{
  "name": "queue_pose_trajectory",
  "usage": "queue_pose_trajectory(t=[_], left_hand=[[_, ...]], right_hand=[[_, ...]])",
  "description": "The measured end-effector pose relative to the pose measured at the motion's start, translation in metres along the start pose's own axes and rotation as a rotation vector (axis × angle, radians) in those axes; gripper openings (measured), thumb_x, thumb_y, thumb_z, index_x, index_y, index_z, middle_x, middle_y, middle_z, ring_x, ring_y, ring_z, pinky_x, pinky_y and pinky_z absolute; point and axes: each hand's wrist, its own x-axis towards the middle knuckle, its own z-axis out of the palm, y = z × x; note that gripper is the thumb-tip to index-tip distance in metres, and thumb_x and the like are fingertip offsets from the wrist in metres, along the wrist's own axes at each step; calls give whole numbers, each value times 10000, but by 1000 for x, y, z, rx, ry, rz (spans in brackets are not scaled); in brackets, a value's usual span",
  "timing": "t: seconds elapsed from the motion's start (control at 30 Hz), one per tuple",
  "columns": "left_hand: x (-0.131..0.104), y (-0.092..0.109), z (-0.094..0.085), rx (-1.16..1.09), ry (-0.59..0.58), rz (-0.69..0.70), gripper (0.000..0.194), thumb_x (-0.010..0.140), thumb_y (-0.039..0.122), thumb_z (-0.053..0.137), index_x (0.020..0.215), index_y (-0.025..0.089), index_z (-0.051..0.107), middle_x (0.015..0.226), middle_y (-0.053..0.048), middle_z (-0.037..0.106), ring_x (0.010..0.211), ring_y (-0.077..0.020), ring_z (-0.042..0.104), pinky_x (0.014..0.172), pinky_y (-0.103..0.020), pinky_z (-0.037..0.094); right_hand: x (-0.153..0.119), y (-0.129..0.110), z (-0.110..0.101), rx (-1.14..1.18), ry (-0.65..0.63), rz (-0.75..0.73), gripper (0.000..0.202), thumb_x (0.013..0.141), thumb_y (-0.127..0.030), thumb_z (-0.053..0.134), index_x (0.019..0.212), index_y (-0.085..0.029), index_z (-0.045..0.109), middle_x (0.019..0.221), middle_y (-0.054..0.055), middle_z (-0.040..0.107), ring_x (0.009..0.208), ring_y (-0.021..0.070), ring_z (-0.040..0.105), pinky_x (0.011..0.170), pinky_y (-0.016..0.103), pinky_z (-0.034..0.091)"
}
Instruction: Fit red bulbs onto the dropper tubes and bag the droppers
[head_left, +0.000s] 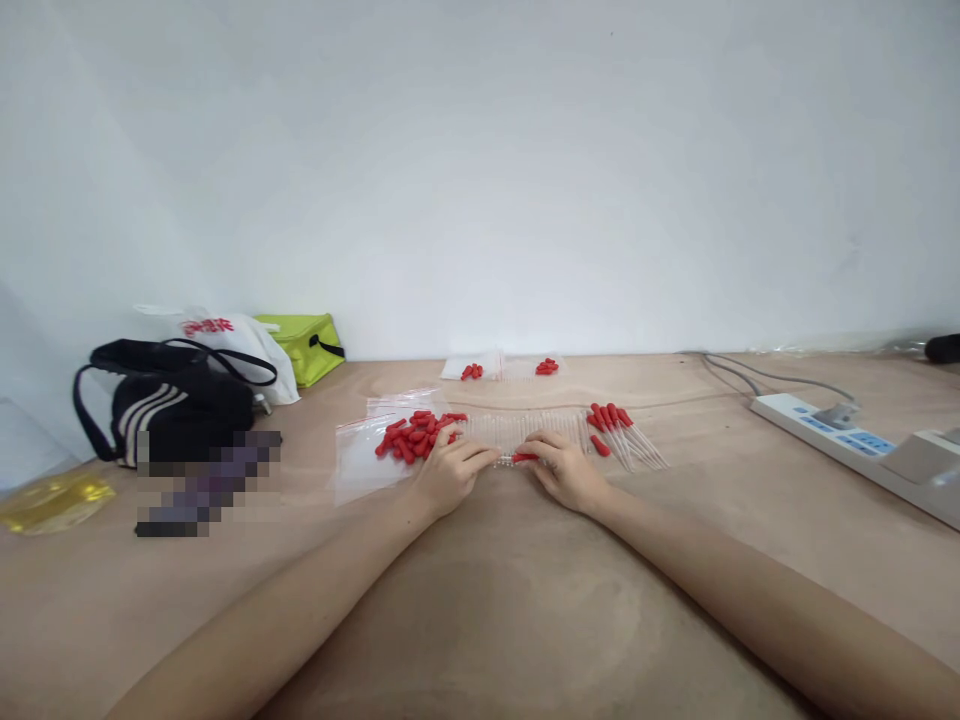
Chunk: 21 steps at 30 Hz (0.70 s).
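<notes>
My left hand (456, 470) is closed on the left end of a thin clear tube, just right of a pile of red rubber bulbs (409, 438). Between finger and thumb, my right hand (564, 470) pinches a red bulb (525, 457) at the tube's other end. Behind both hands lies a row of clear tubes (517, 428). To the right, several tubes with red bulbs on their ends (634, 440) are fanned out, and one loose red bulb (600, 446) lies beside them.
Clear bags (358, 462) lie under and beside the pile. Small bags with red bulbs (491, 367) rest near the wall. A black bag (187, 405), a white bag (259, 350) and a green bag (304, 345) stand left. A power strip (810, 425) with cables lies right.
</notes>
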Motion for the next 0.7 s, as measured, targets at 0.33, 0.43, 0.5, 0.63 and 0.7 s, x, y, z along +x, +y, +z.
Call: queue_pose_trajectory(t=[0.33,0.43,0.5,0.63,0.7], left_hand=[[3,6,-1,-25,31,39,358,790,35,328,914,219,610,822,-21,674,742,-147,595,767,-344,283],[4,8,0,-1,31,66,347,779,31,332,909,206,603,815,-22,673,726,-150,596,734,-338,288],[4,9,1,11,34,68,344,770,25,332,894,202,600,805,-19,673,710,-148,593,721,-334,290],[5,12,5,32,91,73,336,758,15,324,859,188,595,770,-17,669,667,-143,579,685,-328,288],[5,14,7,41,118,92,322,758,17,330,850,180,592,761,-17,665,645,-139,569,675,-328,285]], right_hand=[[1,-2,-2,26,71,-115,195,848,-225,410,889,-191,597,809,62,620,732,150,547,700,314,437],[1,-2,-2,15,68,-139,188,847,-224,415,877,-184,596,792,61,623,719,149,545,696,314,426],[0,-2,-2,23,61,-151,177,843,-221,423,863,-178,594,776,59,621,713,145,545,697,308,418],[-1,-2,-2,19,46,-128,156,836,-238,442,850,-174,585,750,49,616,693,136,540,700,301,394],[0,-2,-3,-13,10,-112,156,836,-244,443,858,-175,581,750,44,616,700,138,538,710,310,373]])
